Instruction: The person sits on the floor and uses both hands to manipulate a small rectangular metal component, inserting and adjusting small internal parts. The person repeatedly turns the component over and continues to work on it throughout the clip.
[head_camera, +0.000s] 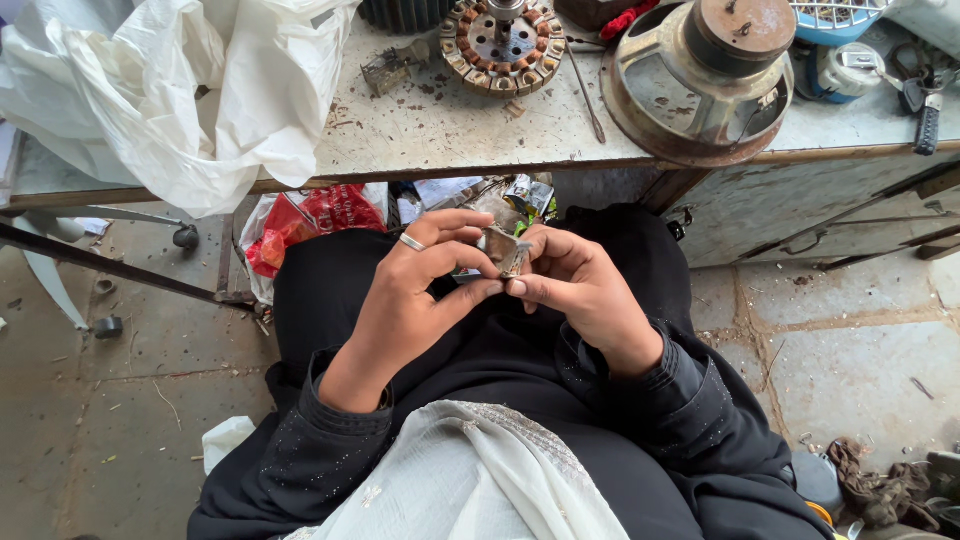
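So both hands are up over the lap, pinching the same small metal part (503, 250) between them; the left hand (415, 290) has a ring on one finger and closes thumb and fingers on the part's left side; the right hand (570, 285) grips it from the right, fingertips curled tight around it. Can't really tell what the part is, it's silvery, a bit bent and mostly hidden by fingers. Just beyond the knees is a scuffed workbench (450, 130); on it a copper-wound motor stator (503, 45), a rusty round metal housing (705, 85) to its right, and a thin rod (587, 95) lying between them; a crumpled white plastic bag (190, 90) hangs over the bench's left end; a red packet (310, 220) sits under the bench edge.
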